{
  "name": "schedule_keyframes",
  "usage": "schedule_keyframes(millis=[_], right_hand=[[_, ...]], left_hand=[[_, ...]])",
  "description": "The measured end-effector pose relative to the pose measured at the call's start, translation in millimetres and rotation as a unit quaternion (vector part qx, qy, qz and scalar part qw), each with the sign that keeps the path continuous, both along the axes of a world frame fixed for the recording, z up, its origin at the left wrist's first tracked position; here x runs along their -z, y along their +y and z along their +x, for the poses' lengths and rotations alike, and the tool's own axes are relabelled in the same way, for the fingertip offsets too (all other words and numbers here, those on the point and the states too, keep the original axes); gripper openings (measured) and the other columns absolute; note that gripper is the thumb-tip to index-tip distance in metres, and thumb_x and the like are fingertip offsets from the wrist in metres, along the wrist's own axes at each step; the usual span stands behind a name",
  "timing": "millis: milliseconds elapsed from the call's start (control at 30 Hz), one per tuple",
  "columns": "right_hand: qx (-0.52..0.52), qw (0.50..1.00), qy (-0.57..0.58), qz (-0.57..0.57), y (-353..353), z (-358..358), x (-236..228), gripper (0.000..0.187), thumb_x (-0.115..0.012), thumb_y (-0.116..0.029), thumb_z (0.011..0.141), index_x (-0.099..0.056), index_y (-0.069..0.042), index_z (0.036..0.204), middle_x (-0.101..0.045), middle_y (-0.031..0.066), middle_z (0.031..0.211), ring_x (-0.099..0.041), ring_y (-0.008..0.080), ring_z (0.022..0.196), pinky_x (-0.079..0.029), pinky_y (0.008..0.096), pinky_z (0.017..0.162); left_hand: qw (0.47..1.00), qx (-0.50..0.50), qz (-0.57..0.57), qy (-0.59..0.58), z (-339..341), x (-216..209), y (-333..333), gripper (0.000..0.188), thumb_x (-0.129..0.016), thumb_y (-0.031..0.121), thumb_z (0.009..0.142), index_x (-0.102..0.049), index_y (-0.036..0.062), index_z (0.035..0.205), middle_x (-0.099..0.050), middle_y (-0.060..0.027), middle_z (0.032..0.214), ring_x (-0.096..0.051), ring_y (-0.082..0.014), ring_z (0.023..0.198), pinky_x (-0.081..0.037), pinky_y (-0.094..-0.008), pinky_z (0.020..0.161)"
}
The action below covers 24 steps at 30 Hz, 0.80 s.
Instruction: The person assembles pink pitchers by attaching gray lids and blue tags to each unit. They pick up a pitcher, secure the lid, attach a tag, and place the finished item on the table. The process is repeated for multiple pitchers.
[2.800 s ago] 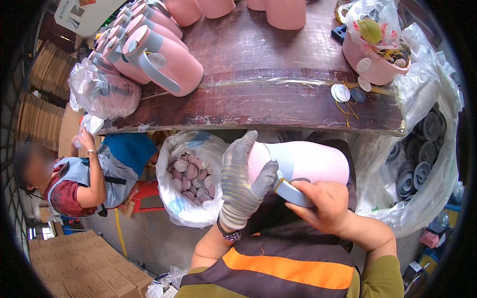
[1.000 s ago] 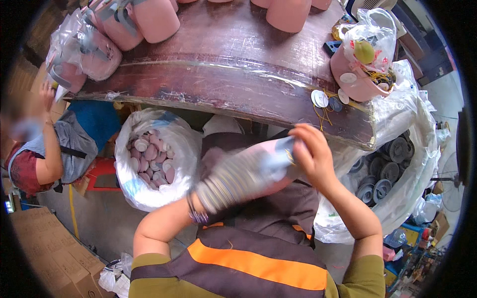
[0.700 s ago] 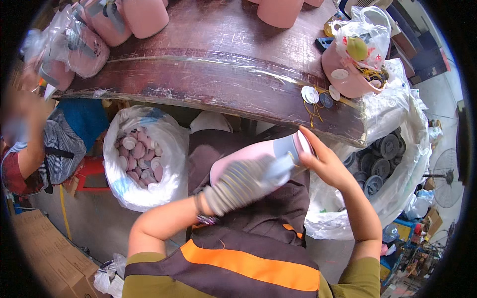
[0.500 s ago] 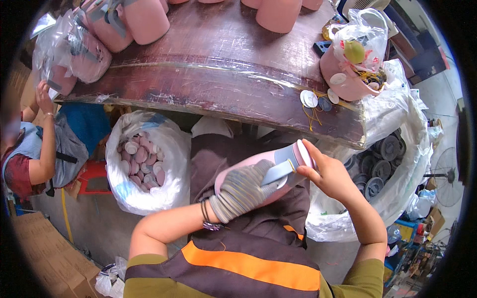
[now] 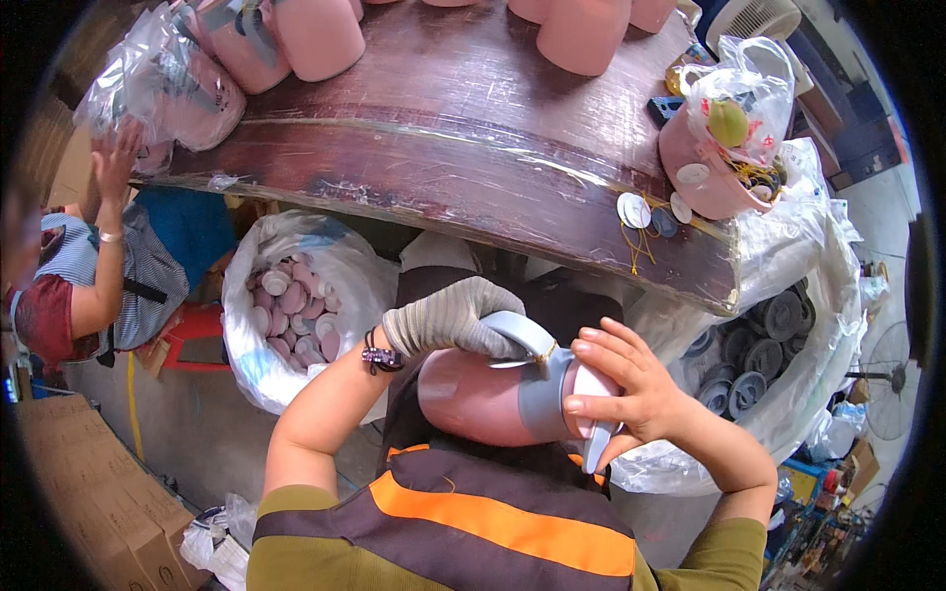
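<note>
A pink vacuum jug point(image 5: 473, 399) with a grey collar lies on its side across my lap, its top toward the right. My left hand point(image 5: 451, 320), in a grey striped knit glove, is closed round the jug's grey handle point(image 5: 525, 331). A bit of gold string shows by the handle. My bare right hand point(image 5: 636, 389) grips the pink lid point(image 5: 591, 387), thumb on the near face and fingers spread over the far side. A grey spout point(image 5: 597, 448) points toward me below the lid. The fingertips beneath the lid are partly hidden.
Pink jugs point(image 5: 581, 34) stand along the far side of the wooden table point(image 5: 443, 118). A bag of pink lids point(image 5: 296, 305) is at the left, one of grey lids point(image 5: 754, 364) at the right. White tags point(image 5: 634, 210) lie near a pink container point(image 5: 709, 172). A co-worker point(image 5: 89, 266) sits left.
The jug has rolled, so its handle now faces away from me and its spout toward me. My left hand has moved up over the handle; my right fingers have spread round the lid.
</note>
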State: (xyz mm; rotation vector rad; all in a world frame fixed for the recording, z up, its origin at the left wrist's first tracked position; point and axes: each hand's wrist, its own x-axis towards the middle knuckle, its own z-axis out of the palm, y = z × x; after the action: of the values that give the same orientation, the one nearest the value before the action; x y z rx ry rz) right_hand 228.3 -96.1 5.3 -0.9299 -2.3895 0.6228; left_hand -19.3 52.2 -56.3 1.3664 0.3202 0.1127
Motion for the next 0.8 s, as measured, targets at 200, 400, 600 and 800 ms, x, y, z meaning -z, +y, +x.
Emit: schedule_keyframes(millis=[200, 400, 600, 800], right_hand=[[0.196, 0.953, 0.124, -0.193, 9.3, -4.7, 25.0, 0.083, -0.059, -0.066, 0.078, -0.048, -0.006, 0.134, -0.041, 0.0212, 0.132, -0.044, 0.0343, 0.121, -0.033, 0.042, 0.103], [0.222, 0.924, 0.166, -0.265, 31.8, -6.8, 18.8, 0.071, -0.058, -0.049, 0.083, -0.045, -0.005, 0.137, -0.04, 0.0171, 0.136, -0.038, 0.0293, 0.129, -0.027, 0.0386, 0.108], [0.326, 0.899, 0.246, -0.157, 35.7, -4.7, 10.5, 0.07, -0.054, -0.05, 0.089, -0.042, -0.001, 0.137, -0.04, 0.0122, 0.141, -0.037, 0.024, 0.132, -0.025, 0.0361, 0.109], [0.381, 0.865, 0.26, -0.197, 21.6, 3.1, 26.4, 0.048, -0.063, -0.024, 0.087, -0.052, -0.002, 0.128, -0.049, 0.0114, 0.134, -0.044, 0.0223, 0.126, -0.032, 0.0336, 0.105]], left_hand=[[0.948, -0.174, 0.254, 0.077, -14.7, -41.0, -54.5, 0.031, -0.073, 0.026, 0.078, -0.065, 0.0046, 0.1, -0.067, -0.0105, 0.078, -0.065, -0.0236, 0.068, -0.05, -0.0341, 0.063], [0.937, -0.211, 0.27, 0.075, -5.0, -43.6, -88.7, 0.04, -0.065, 0.036, 0.085, -0.062, 0.0037, 0.109, -0.066, -0.0185, 0.086, -0.064, -0.0342, 0.076, -0.049, -0.0393, 0.068], [0.884, -0.435, 0.174, 0.011, -62.6, -121.8, -43.8, 0.023, -0.068, 0.015, 0.085, -0.063, 0.0021, 0.104, -0.065, -0.0054, 0.088, -0.06, -0.0116, 0.083, -0.048, -0.0276, 0.075], [0.549, -0.672, 0.496, -0.043, -101.6, -126.2, 49.7, 0.021, -0.063, 0.01, 0.089, -0.06, 0.002, 0.108, -0.06, -0.0002, 0.098, -0.055, -0.008, 0.083, -0.045, -0.0224, 0.072]])
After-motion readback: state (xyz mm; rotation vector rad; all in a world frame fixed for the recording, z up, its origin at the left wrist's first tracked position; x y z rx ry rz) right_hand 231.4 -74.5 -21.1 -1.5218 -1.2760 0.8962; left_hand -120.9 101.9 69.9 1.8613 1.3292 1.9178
